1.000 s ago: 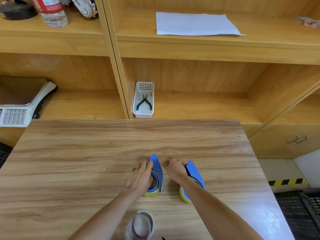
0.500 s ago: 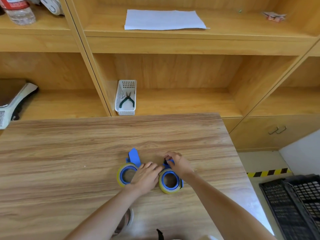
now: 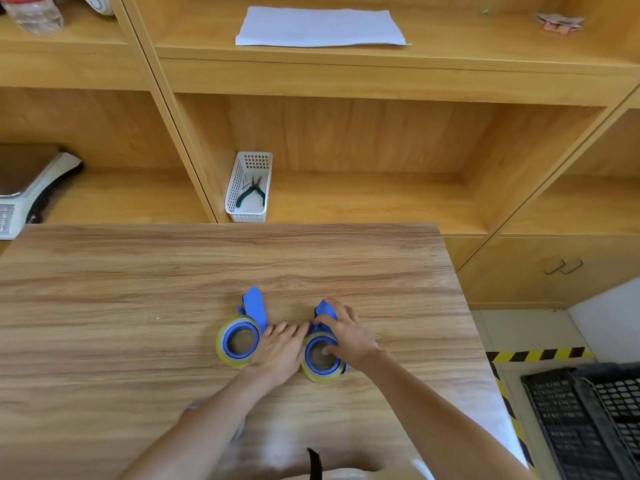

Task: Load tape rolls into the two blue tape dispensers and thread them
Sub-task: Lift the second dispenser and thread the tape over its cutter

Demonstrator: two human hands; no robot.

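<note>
Two blue tape dispensers lie flat on the wooden table (image 3: 138, 306), each with a yellowish tape roll around its hub. The left dispenser (image 3: 254, 304) with its roll (image 3: 221, 348) lies free, its blue handle pointing away from me. My left hand (image 3: 280, 351) rests flat on the table between the two, fingers stretched toward the right dispenser (image 3: 323, 358). My right hand (image 3: 346, 332) grips that right dispenser, thumb at the hub and fingers over its blue front end, which they mostly hide.
Behind the table stand wooden shelves with a white basket (image 3: 247, 187) holding pliers, a scale (image 3: 24, 188) at left and a paper sheet (image 3: 320, 27) above. A black crate (image 3: 585, 420) sits on the floor at right. A blurred clear roll peeks out under my left forearm.
Both dispensers went from standing on edge to lying flat. My left hand left the left dispenser and moved toward the right one; my right hand closed over the right dispenser.
</note>
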